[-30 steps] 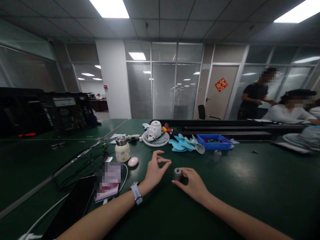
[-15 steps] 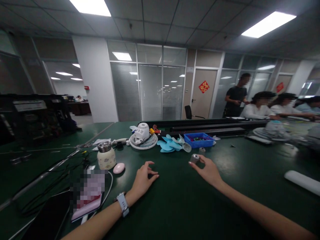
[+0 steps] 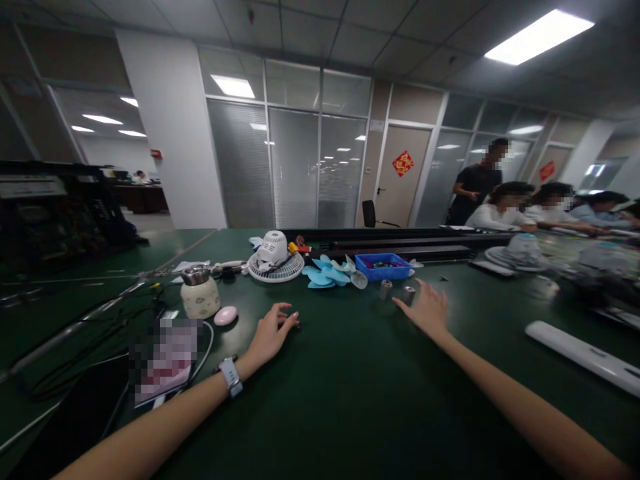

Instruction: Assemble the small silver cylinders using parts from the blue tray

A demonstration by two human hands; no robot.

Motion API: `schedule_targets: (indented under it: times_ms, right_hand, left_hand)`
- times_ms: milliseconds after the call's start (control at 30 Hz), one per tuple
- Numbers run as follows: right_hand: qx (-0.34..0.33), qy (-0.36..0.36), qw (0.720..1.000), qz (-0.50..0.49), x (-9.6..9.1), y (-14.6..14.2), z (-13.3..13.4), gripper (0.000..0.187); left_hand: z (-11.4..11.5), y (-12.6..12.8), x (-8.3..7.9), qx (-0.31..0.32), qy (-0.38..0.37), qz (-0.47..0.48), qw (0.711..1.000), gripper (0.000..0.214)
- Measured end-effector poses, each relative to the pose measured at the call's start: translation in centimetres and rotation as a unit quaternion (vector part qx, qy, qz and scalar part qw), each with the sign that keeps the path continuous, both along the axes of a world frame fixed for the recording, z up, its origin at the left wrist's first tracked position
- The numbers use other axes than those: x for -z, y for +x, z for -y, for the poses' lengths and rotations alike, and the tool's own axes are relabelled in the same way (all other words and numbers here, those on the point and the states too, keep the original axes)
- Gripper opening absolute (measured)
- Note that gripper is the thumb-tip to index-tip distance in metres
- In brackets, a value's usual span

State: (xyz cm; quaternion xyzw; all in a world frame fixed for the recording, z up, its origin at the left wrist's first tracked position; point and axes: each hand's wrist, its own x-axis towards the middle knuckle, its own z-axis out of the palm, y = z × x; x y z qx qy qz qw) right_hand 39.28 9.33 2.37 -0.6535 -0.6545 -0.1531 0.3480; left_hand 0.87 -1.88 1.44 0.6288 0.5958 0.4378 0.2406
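My right hand [image 3: 426, 310] is stretched far forward over the green table [image 3: 350, 387], fingers spread and holding nothing. Just off its fingertips stands a small grey metal cylinder [image 3: 409, 294], with a second like cylinder [image 3: 385, 289] to its left. My left hand [image 3: 270, 332], with a watch on the wrist, rests on the table with fingers loosely curled and nothing in them. Behind the cylinders sit a blue tray [image 3: 383, 267] of small parts and light blue fan blades [image 3: 325, 273].
A white fan grille with a motor housing [image 3: 273, 260] lies at the back. A cream jar [image 3: 199, 299], a pink oval object [image 3: 225, 315] and cables lie at the left. A long white bar [image 3: 583, 355] lies at the right. Several people sit or stand at the far right.
My right hand carried the cylinder forward from the table's middle, set it beside the other cylinder and let go. My left hand lowered onto the table. The view turned right.
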Motion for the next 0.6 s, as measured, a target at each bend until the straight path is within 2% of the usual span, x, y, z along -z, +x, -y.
schedule_targets:
  times_ms: [33, 100, 133, 200, 233, 300, 433, 533, 600]
  right_hand:
    - [-0.025, 0.050, 0.998, 0.010, -0.5, -1.2, 1.1, 0.077]
    - [-0.144, 0.084, 0.985, 0.040, -1.5, -4.4, 3.5, 0.066]
    - [-0.225, 0.063, 0.971, 0.057, -1.9, -6.2, 4.7, 0.056]
    - [-0.381, -0.040, 0.920, 0.082, -2.3, -10.3, 6.8, 0.041]
    - [-0.422, -0.084, 0.900, 0.076, -2.3, -12.3, 7.6, 0.039]
    - [-0.446, -0.134, 0.882, 0.068, -2.0, -15.9, 8.2, 0.039]
    - [-0.409, -0.154, 0.896, 0.076, -1.1, -20.5, 7.5, 0.037]
    - [-0.400, -0.160, 0.899, 0.076, -0.6, -21.5, 7.2, 0.030]
    - [-0.410, -0.149, 0.897, 0.069, -0.7, -20.8, 6.9, 0.024]
  left_hand:
    - [0.0, 0.0, 0.0, -0.019, 0.001, 0.008, 1.000, 0.042]
    - [-0.1, 0.0, -0.1, -0.061, 0.007, 0.020, 0.998, 0.040]
    - [-0.1, 0.0, -0.1, -0.081, 0.011, 0.023, 0.996, 0.039]
    - [-0.1, 0.0, -0.1, -0.112, 0.026, 0.020, 0.993, 0.037]
    - [-0.1, -0.1, -0.1, -0.122, 0.036, 0.014, 0.992, 0.036]
    - [-0.2, -0.1, 0.0, -0.134, 0.053, 0.000, 0.990, 0.035]
    - [-0.3, 0.0, 0.1, -0.137, 0.061, -0.009, 0.989, 0.035]
    - [-0.2, 0.0, 0.0, -0.131, 0.069, -0.010, 0.989, 0.036]
    - [-0.2, 0.0, 0.1, -0.127, 0.067, -0.013, 0.990, 0.038]
